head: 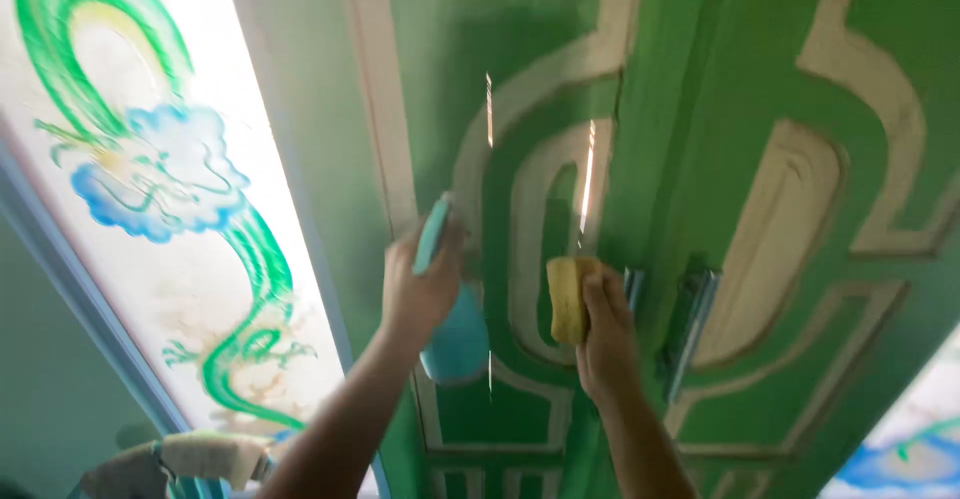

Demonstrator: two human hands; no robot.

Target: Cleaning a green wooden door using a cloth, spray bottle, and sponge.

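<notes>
Yellow sponge (567,299) pinched in right hand (603,344) grip against green door (700,109).

No packages, labels, signs, screens visible.

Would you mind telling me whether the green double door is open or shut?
Shut: the leaves of the green door meet, only thin light slivers showing.

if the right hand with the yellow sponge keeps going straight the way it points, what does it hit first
Most likely the green door with cream raised mouldings: the right hand holds the yellow rectangular sponge at or almost against its panel, though depth is hard to judge.
</notes>
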